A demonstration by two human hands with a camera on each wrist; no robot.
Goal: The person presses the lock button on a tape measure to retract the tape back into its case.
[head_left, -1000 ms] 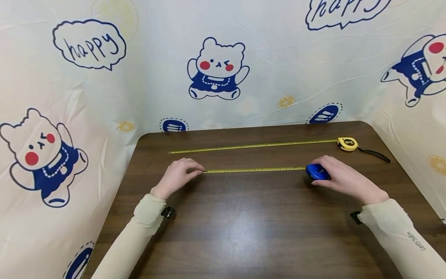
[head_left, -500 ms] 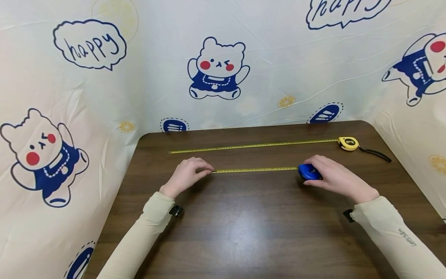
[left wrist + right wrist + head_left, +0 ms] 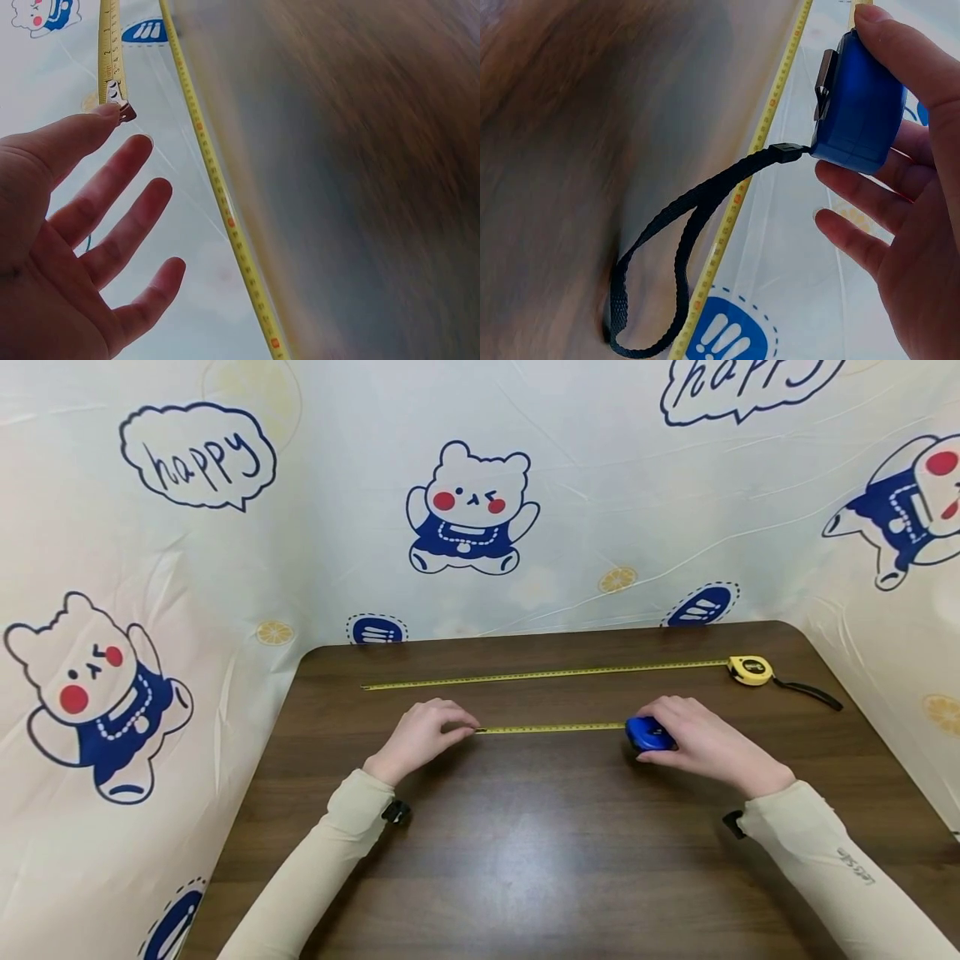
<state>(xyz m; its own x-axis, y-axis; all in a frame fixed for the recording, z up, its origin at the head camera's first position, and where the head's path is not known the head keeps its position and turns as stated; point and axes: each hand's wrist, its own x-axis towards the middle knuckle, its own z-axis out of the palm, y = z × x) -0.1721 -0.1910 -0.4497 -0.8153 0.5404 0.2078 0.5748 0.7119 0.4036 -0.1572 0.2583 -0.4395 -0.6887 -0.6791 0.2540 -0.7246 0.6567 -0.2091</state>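
My right hand (image 3: 697, 742) grips a blue tape measure (image 3: 648, 734), thumb on one side and fingers on the other in the right wrist view. A black wrist strap (image 3: 686, 217) dangles from its case. Out of the case, a yellow blade (image 3: 551, 728) runs left, taut and straight above the table. My left hand (image 3: 420, 739) pinches its end; in the left wrist view the thumb is on the metal hook (image 3: 116, 96) and the other fingers spread loosely. Behind both hands lies a yellow tape measure (image 3: 750, 671) with its blade (image 3: 540, 675) pulled out.
The brown wooden table (image 3: 495, 860) spreads below both hands. A black strap (image 3: 808, 693) trails from the yellow tape measure at the back right. Printed cloth (image 3: 337, 527) with bear drawings hangs behind the table and at both sides.
Both hands have drawn closer together, the left moving right and the right moving left. The exposed blade between them has shortened into the blue case. The yellow tape measure stays put.
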